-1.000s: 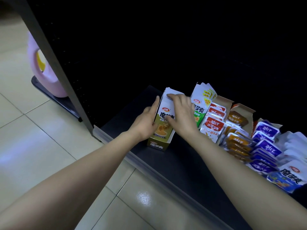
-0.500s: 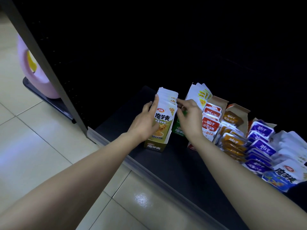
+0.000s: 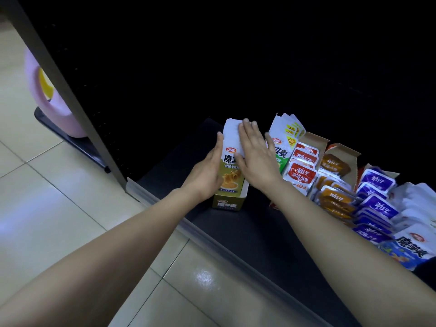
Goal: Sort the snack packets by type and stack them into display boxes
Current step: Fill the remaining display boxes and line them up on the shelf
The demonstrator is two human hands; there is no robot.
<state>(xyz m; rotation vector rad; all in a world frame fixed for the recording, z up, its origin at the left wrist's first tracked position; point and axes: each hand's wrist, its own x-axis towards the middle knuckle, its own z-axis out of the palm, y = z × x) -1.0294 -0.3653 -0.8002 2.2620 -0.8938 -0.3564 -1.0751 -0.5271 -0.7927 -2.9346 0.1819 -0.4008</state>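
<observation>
Olive display box (image 3: 227,203) sits leftmost on the dark shelf (image 3: 247,234), packets (image 3: 231,162) upright inside. We press our left hand (image 3: 207,175) against the stack's left side and lay our right hand (image 3: 256,159) flat on its face; fingers (image 3: 247,132) straight, pressed together.
</observation>
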